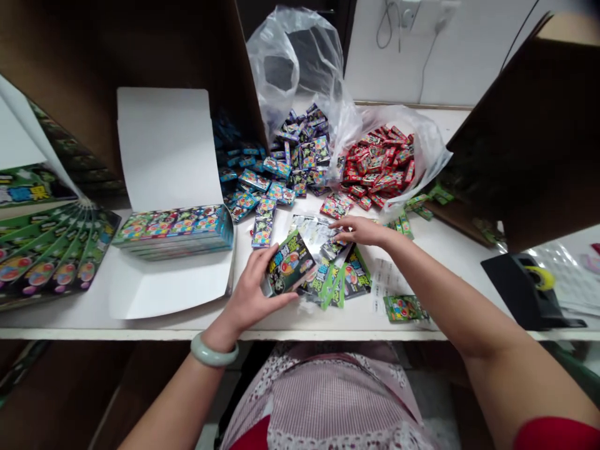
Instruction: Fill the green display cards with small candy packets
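The left hand [253,292], wearing a pale green bangle [210,356] on its wrist, is gripping a flat black-and-green printed packet [291,267] between thumb and fingers, holding it tilted just above the front of the white tabletop [357,317]. The right hand [362,230] is reaching in from the other side, its fingers bending downward over a loose heap of black-and-green printed wrappers [357,275] and a clear plastic sheet with print [309,226] — whether those fingertips are pinching anything, I cannot tell.

Beside the left hand, an open white cardboard box [166,147] is standing with its lid raised, holding a row of small multicoloured printed boxes [173,228]. Behind the hands, small blue boxes [253,180], small purple boxes [310,153] and small red boxes [380,162] are lying in piles, with one purple box [264,223] resting apart, nearer the left hand. Crumpled clear plastic bags [434,140] are sagging around the purple and red piles.

Near the right forearm, a green printed packet [404,308] is lying by the table's front edge; farther right, a black tape dispenser [512,294] is sitting — its yellow roll [540,278] showing.
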### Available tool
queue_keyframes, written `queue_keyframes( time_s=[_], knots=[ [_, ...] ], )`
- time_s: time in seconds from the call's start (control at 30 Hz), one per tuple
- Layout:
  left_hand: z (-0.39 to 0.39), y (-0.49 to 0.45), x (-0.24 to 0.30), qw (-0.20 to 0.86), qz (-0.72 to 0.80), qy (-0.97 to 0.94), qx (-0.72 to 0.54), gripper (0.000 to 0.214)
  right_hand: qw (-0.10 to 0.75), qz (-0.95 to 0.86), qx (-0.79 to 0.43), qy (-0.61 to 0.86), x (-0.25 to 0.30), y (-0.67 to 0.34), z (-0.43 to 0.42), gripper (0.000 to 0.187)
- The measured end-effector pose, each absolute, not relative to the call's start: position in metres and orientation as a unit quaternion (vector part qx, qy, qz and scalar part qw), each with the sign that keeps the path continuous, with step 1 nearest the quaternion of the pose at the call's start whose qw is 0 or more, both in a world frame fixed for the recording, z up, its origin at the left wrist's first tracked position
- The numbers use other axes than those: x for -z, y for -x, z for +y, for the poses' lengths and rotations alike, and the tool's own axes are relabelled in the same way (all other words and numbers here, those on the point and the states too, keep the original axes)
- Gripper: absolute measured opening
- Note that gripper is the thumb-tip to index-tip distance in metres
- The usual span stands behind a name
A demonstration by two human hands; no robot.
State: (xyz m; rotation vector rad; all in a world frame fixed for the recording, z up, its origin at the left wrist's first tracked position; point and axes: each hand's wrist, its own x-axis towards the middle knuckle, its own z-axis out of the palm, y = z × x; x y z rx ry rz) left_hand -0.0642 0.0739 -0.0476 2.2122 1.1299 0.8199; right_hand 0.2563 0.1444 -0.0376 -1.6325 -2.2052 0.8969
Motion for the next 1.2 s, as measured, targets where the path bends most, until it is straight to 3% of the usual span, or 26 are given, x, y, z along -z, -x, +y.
queue_keyframes(
  time_s=[0.1, 0.23, 0.3, 0.4, 0.5, 0.67, 0.8, 1.03, 1.2],
  knots=[
    [0.072, 0.065, 0.046, 0.247, 0.431, -0.814, -0.300, 0.086, 0.155, -0.733, -0.214, 0.626, 0.041, -0.247, 0.123, 0.038],
    [0.070, 0.060, 0.048, 0.233, 0.427, -0.824, -0.291, 0.086, 0.103, -0.703, -0.088, 0.698, 0.054, -0.220, 0.093, 0.066],
    [0.070, 0.056, 0.049, 0.223, 0.415, -0.837, -0.280, 0.087, 0.092, -0.701, -0.075, 0.703, 0.058, -0.214, 0.086, 0.066],
    [0.069, 0.054, 0.049, 0.192, 0.403, -0.856, -0.260, 0.090, 0.194, -0.713, -0.086, 0.669, 0.047, -0.223, 0.078, 0.058],
    [0.069, 0.057, 0.049, 0.172, 0.384, -0.872, -0.252, 0.095, 0.290, -0.782, -0.139, 0.534, 0.018, -0.244, 0.064, 0.065],
    [0.069, 0.056, 0.051, 0.176, 0.341, -0.889, -0.250, 0.097, 0.158, -0.881, -0.203, 0.398, -0.026, -0.250, 0.043, 0.069],
    [0.068, 0.053, 0.049, 0.200, 0.315, -0.900, -0.224, 0.097, 0.117, -0.898, -0.184, 0.381, -0.036, -0.239, 0.048, 0.067],
    [0.064, 0.050, 0.053, 0.267, 0.322, -0.876, -0.243, 0.100, 0.112, -0.902, -0.193, 0.369, -0.028, -0.228, 0.061, 0.066],
    [0.064, 0.052, 0.057, 0.249, 0.356, -0.865, -0.252, 0.098, 0.141, -0.878, -0.219, 0.403, -0.012, -0.221, 0.061, 0.088]
  ],
)
